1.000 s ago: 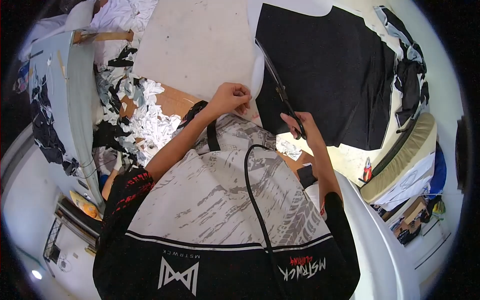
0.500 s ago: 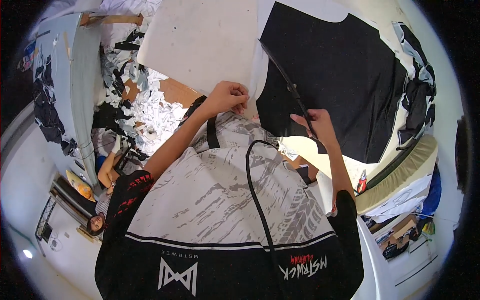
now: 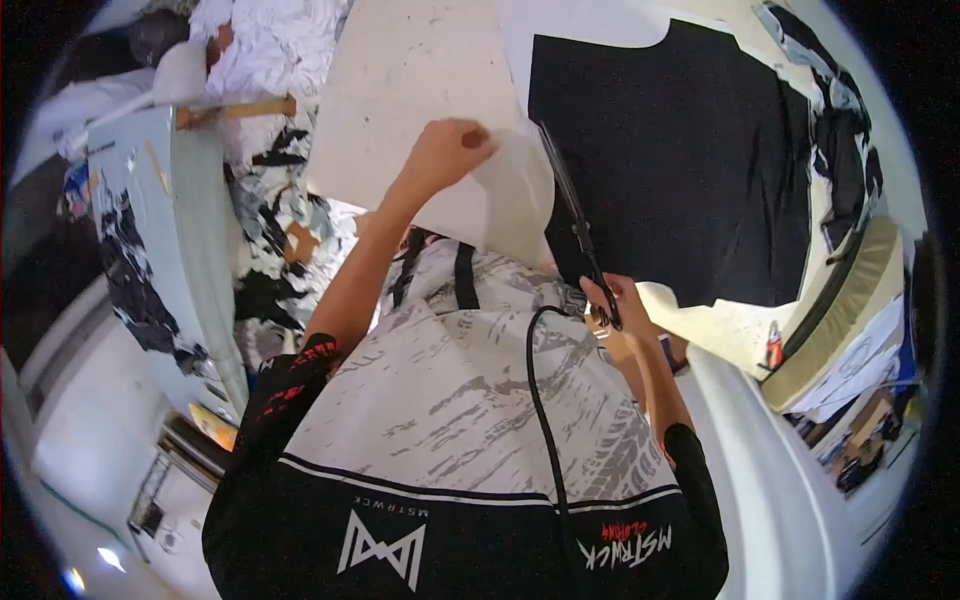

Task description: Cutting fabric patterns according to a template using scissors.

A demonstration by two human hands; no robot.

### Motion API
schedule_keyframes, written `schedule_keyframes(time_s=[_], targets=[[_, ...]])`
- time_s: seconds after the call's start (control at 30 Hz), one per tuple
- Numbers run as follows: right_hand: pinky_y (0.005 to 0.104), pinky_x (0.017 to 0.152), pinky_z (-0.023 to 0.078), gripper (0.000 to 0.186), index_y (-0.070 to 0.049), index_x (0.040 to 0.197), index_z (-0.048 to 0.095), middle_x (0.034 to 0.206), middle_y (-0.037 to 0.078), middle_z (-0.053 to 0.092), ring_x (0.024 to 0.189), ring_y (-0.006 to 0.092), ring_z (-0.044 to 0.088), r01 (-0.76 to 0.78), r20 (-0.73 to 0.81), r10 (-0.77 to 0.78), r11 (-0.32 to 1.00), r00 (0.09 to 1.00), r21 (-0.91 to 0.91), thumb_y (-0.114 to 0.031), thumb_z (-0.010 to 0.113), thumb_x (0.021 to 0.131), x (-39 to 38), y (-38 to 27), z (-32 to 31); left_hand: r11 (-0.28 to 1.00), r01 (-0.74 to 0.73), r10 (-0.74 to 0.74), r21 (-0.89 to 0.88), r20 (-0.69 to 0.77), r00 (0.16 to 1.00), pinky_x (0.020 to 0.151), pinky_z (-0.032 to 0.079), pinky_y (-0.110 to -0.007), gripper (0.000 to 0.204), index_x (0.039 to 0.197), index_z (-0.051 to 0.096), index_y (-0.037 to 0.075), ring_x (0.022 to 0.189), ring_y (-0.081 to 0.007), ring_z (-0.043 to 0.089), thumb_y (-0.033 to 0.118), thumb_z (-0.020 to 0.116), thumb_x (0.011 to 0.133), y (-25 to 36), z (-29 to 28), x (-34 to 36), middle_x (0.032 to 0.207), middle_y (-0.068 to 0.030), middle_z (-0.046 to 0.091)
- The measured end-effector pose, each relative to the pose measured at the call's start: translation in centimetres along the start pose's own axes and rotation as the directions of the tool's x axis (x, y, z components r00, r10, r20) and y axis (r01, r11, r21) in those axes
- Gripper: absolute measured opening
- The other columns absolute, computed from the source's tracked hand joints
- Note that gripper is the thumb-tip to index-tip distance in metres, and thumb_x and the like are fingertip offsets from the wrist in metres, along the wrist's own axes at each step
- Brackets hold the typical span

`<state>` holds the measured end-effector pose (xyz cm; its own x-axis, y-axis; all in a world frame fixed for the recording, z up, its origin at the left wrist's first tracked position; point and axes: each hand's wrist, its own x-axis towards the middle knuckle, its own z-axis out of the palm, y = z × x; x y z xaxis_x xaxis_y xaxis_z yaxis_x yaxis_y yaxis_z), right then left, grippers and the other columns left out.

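Observation:
My right hand (image 3: pixel 628 308) is wrapped round the dark handles of long-bladed scissors (image 3: pixel 562 178). The blades look closed, or nearly so, and their tip points away from me along the left edge of a black fabric panel (image 3: pixel 670 170). That panel lies flat, with a curved notch at its far edge and white material showing around it. Over the pale sheet (image 3: pixel 400 90) to the left, my left hand (image 3: pixel 452 152) is closed, thumb and fingers drawn together. Motion smears its fingertips, so anything pinched there is unclear.
White and black fabric scraps (image 3: pixel 290 235) pile up at the left beside a pale blue upright panel (image 3: pixel 150 220). Dark offcuts (image 3: pixel 840 150) hang along the table's right side, above a padded beige edge (image 3: pixel 850 320). A red-handled tool (image 3: pixel 774 346) lies near it.
My left hand has moved away from my body. My right hand has drawn the scissors closer to me. The view has shifted, and a person at lower left is out of sight.

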<state>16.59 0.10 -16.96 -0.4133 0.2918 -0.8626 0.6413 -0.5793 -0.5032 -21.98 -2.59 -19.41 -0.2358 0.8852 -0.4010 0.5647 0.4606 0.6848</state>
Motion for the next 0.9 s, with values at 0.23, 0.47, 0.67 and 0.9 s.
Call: schedule_keyframes(time_s=[0.23, 0.47, 0.67, 0.9], targets=[[0.024, 0.054, 0.037, 0.043, -0.011, 0.076, 0.064, 0.064, -0.006, 0.056, 0.057, 0.0047, 0.051, 0.123, -0.062, -0.108, 0.924, 0.992, 0.361, -0.046, 0.078, 0.096, -0.3, 3.2, 6.2, 0.882, 0.099, -0.126, -0.461, -0.029, 0.992, 0.072, 0.058, -0.028, 0.032, 0.113, 0.078, -0.002, 0.078, -0.0144, 0.073, 0.027, 0.074, 0.099, 4.0, 5.5, 2.1, 0.094, -0.0078, 0.078], [0.0265, 0.055, 0.04, 0.048, -0.008, 0.075, 0.06, 0.063, 0.0, 0.058, 0.056, 0.0094, 0.055, 0.23, -0.174, -0.17, 0.876, 0.97, 0.425, -0.048, 0.071, 0.1, 0.4, 4.7, 8.9, 0.792, 0.226, -0.084, -0.568, 0.265, 0.961, 0.053, 0.047, -0.025, 0.02, 0.1, 0.078, 0.002, 0.056, -0.0099, 0.06, 0.022, 0.076, 0.096, 8.2, 7.4, 3.3, 0.084, -0.0057, 0.075], [0.0257, 0.055, 0.04, 0.047, -0.01, 0.077, 0.06, 0.064, -0.002, 0.057, 0.057, 0.0085, 0.055, 0.197, -0.2, -0.121, 0.885, 0.972, 0.422, -0.049, 0.07, 0.101, -0.6, 4.6, 9.0, 0.82, 0.228, -0.027, -0.526, 0.362, 0.932, 0.054, 0.043, -0.025, 0.018, 0.099, 0.077, 0.006, 0.058, -0.0068, 0.057, 0.024, 0.074, 0.098, 8.8, 8.4, 3.6, 0.086, -0.0016, 0.075], [0.0243, 0.051, 0.038, 0.045, -0.01, 0.075, 0.061, 0.063, -0.004, 0.055, 0.054, 0.0063, 0.053, 0.188, -0.256, -0.086, 0.893, 0.963, 0.409, -0.047, 0.075, 0.098, -1.0, 4.9, 9.3, 0.832, 0.273, -0.053, -0.483, 0.42, 0.906, 0.056, 0.045, -0.024, 0.017, 0.099, 0.077, 0.006, 0.059, -0.0067, 0.058, 0.022, 0.073, 0.099, 9.6, 8.8, 3.5, 0.088, -0.0022, 0.076]])
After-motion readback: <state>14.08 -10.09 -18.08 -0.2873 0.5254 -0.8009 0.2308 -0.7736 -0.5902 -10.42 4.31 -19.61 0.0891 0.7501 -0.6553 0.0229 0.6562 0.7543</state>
